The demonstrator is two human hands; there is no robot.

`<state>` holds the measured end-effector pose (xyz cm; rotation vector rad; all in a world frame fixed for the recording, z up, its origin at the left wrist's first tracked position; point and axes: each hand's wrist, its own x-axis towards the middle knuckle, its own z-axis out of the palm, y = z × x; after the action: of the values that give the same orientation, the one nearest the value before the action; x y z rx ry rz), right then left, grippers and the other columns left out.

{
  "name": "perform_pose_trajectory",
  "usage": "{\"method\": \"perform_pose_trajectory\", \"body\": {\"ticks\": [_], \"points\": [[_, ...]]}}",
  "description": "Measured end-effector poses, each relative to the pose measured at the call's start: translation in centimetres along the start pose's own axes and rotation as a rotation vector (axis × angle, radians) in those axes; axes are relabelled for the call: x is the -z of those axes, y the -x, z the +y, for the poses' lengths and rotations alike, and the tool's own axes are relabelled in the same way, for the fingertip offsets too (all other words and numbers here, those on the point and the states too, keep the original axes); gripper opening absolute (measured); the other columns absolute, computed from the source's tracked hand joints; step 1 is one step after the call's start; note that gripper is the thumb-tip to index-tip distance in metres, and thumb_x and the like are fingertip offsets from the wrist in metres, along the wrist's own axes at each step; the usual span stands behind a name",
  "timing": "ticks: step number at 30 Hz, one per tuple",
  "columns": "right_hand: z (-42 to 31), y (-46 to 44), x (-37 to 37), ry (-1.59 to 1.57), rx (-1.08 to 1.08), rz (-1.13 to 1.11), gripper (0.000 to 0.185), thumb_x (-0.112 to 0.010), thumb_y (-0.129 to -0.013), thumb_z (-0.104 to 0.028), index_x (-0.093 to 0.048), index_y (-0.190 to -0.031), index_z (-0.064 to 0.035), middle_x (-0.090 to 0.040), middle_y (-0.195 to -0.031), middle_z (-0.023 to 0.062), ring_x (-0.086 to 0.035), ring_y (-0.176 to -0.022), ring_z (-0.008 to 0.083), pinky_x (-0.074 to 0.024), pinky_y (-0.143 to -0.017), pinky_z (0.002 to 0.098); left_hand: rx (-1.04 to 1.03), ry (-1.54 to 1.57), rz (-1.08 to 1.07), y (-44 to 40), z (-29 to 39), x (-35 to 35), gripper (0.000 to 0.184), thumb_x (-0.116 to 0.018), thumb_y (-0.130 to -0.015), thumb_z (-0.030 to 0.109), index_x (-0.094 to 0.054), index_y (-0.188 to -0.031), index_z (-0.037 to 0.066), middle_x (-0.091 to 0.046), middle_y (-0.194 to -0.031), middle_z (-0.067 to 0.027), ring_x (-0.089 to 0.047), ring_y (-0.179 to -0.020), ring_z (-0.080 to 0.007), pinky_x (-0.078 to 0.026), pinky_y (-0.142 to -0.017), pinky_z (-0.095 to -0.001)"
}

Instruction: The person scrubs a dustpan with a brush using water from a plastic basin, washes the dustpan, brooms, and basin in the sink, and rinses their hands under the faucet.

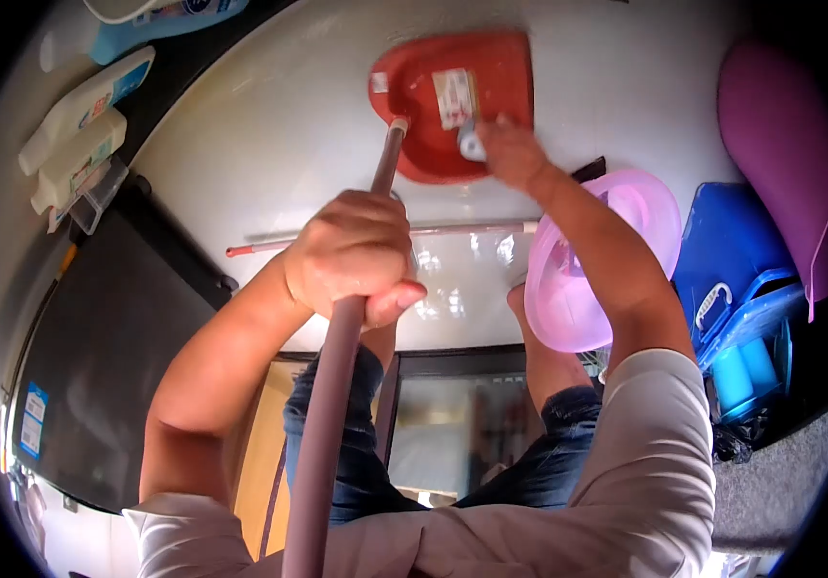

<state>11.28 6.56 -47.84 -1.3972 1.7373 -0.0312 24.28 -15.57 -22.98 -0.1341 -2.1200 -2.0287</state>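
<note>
With left grip (354, 250) wrapped round pole (322, 424), brace red dustpan (503, 91), upper centre. Steady right grip (514, 152) (pinching a motion-blurred grey piece (472, 143)).

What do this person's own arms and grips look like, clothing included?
Short, whitish sleeves, creased on the right; below them the left arm and right arm are bare. The left grip and right grip are ungloved, and no watch or marking shows.
</note>
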Motion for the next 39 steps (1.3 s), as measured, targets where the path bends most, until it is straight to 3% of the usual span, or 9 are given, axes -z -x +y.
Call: {"method": "perform_pose_trajectory", "body": {"ticks": [2, 6, 9, 12, 20, 25, 30, 34, 39], "points": [[0.3, -0.4, 1.6, 0.109, 0.237, 0.029, 0.042, -0.056, -0.085, -0.004, -0.055, -0.127, -0.0048, -0.065, -0.117, 0.0181, -0.059, -0.113, 0.0366, -0.0534, -0.09, 0.0478, -0.001, -0.001, -0.042, -0.1, 0.0, 0.3, 0.033, -0.068, -0.087, 0.012, -0.049, -0.06, 0.005, -0.048, -0.057, -0.0066, -0.049, -0.048, -0.0261, -0.039, -0.046, -0.0368], [2.9, -4.0, 10.9, -0.154, -0.25, 0.498, 0.028, -0.059, -0.084, -0.003, -0.057, -0.112, -0.0042, -0.066, -0.105, 0.0202, -0.063, -0.102, 0.0423, -0.0539, -0.085, 0.0506, 0.05, 0.034, -0.07, -0.5, 0.3, 0.1, 0.033, -0.067, -0.088, 0.014, -0.049, -0.061, 0.005, -0.049, -0.058, -0.0069, -0.049, -0.048, -0.0255, -0.038, -0.045, -0.0365], [0.3, -2.2, 7.5, -0.148, -0.28, 0.312, 0.03, -0.059, -0.086, -0.004, -0.058, -0.116, -0.007, -0.062, -0.115, 0.0262, -0.062, -0.106, 0.0434, -0.0526, -0.09, 0.0503, 0.029, 0.034, -0.054, -0.4, 0.1, 0.0, 0.036, -0.066, -0.088, 0.013, -0.046, -0.059, 0.005, -0.045, -0.056, -0.0055, -0.046, -0.046, -0.0252, -0.036, -0.044, -0.0364], [5.1, -1.0, 4.8, 0.078, 0.37, 0.204, 0.04, -0.06, -0.084, -0.003, -0.058, -0.123, -0.0103, -0.062, -0.113, 0.0213, -0.06, -0.111, 0.0394, -0.0508, -0.094, 0.0463, 0.014, 0.033, -0.066, -0.3, -0.2, 0.0, 0.043, -0.067, -0.086, 0.012, -0.037, -0.056, 0.007, -0.041, -0.054, -0.0059, -0.043, -0.045, -0.0257, -0.036, -0.044, -0.0367], [5.2, -0.9, 7.2, -0.192, -0.241, 0.228, 0.037, -0.07, -0.079, -0.005, -0.057, -0.114, -0.0091, -0.06, -0.119, 0.0208, -0.058, -0.111, 0.0385, -0.049, -0.095, 0.045, 0.009, 0.015, -0.054, -0.7, -0.2, -0.6, 0.047, -0.061, -0.094, 0.016, -0.033, -0.058, 0.006, -0.039, -0.053, -0.0055, -0.042, -0.043, -0.0235, -0.037, -0.043, -0.0341], [7.6, 1.3, 4.8, -0.118, 0.19, -0.039, 0.034, -0.07, -0.079, -0.006, -0.058, -0.111, -0.0102, -0.06, -0.114, 0.0221, -0.059, -0.11, 0.039, -0.0491, -0.093, 0.0461, -0.013, 0.031, -0.093, -0.8, -0.7, -0.3, 0.046, -0.062, -0.094, 0.016, -0.033, -0.058, 0.006, -0.039, -0.053, -0.0054, -0.041, -0.043, -0.0231, -0.037, -0.043, -0.0341], [9.3, -5.1, 11.7, -0.13, 0.038, 0.567, 0.04, -0.078, -0.076, -0.011, -0.058, -0.11, -0.0071, -0.06, -0.108, 0.0217, -0.058, -0.103, 0.0405, -0.0487, -0.089, 0.0481, 0.044, 0.049, -0.068, -1.1, -0.6, -0.4, 0.044, -0.068, -0.083, 0.013, -0.035, -0.055, 0.007, -0.039, -0.054, -0.0071, -0.042, -0.045, -0.0257, -0.037, -0.043, -0.0363], [6.6, 1.9, 4.7, -0.159, 0.002, 0.021, 0.047, -0.079, -0.071, -0.005, -0.059, -0.113, -0.0105, -0.06, -0.109, 0.0197, -0.059, -0.106, 0.0375, -0.0496, -0.093, 0.0444, 0.025, 0.046, -0.056, -1.1, -0.6, -0.4, 0.044, -0.066, -0.087, 0.014, -0.034, -0.057, 0.007, -0.039, -0.053, -0.0065, -0.043, -0.044, -0.0251, -0.038, -0.043, -0.0364], [8.4, -1.9, 8.9, -0.028, 0.11, 0.118, 0.044, -0.076, -0.081, -0.018, -0.059, -0.119, -0.0074, -0.063, -0.113, 0.0206, -0.059, -0.108, 0.0389, -0.0483, -0.095, 0.0469, -0.012, 0.073, -0.113, -1.5, -0.9, 0.0, 0.047, -0.062, -0.094, 0.017, -0.033, -0.058, 0.006, -0.038, -0.052, -0.0043, -0.041, -0.041, -0.0228, -0.037, -0.042, -0.0337]]}}
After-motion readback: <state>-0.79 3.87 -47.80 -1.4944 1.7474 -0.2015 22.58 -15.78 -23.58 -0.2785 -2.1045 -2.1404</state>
